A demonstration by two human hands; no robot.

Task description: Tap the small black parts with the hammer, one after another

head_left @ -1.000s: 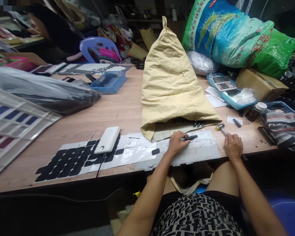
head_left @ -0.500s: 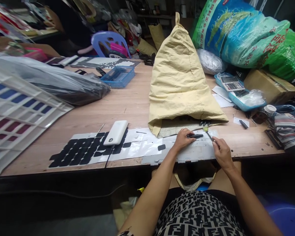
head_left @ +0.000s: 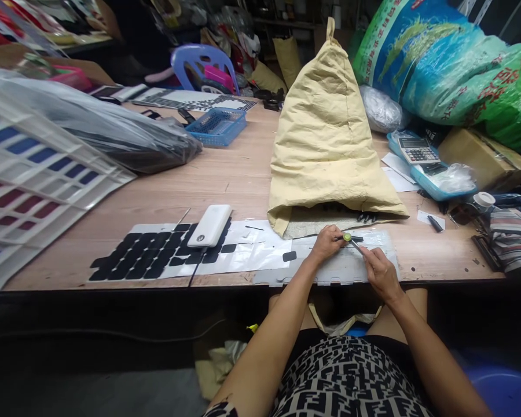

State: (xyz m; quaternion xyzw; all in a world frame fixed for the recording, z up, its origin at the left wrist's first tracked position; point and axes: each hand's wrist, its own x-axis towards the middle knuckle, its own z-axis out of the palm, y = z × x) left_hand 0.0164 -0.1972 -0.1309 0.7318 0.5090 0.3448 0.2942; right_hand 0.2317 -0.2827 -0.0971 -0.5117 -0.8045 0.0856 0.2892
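Yellow cloth forms the large tapering sack [head_left: 334, 139] on the wood-grained bench [head_left: 238, 179], its mouth towards the person and small glossy black pieces [head_left: 367, 218] visible at the lip.

Directly in front of the sack's mouth lies a flat grey board [head_left: 301, 275]. The left hand [head_left: 329, 243] rests over this board; its grip is pinched on the near end of a slender black piece [head_left: 356, 238], which points to the right just below the sack's edge. The right hand [head_left: 381, 275], in front of the sack's right half, has its grip wrapped around the shaft of a small metal hammer with a yellow-green face [head_left: 347, 237]. The hammer head is over the black piece beside the left fingertips; contact cannot be determined.

Left of the sack, on the near side: one loose black rounded patch [head_left: 289, 256], then a pale sheet carrying rows of black rounded patches [head_left: 134, 255], with a white rectangular power bank [head_left: 211, 225] set upon it and a dark cable [head_left: 195, 267] running to the bench edge. Farther left, beyond these, sits a blue openwork plastic basket [head_left: 219, 128].

Right of the sack: a grey calculator [head_left: 417, 152] in a light-blue plastic tray [head_left: 445, 190], a brown cardboard box [head_left: 481, 156] behind it, and a striped folded cloth [head_left: 514, 237] nearer the bench edge.
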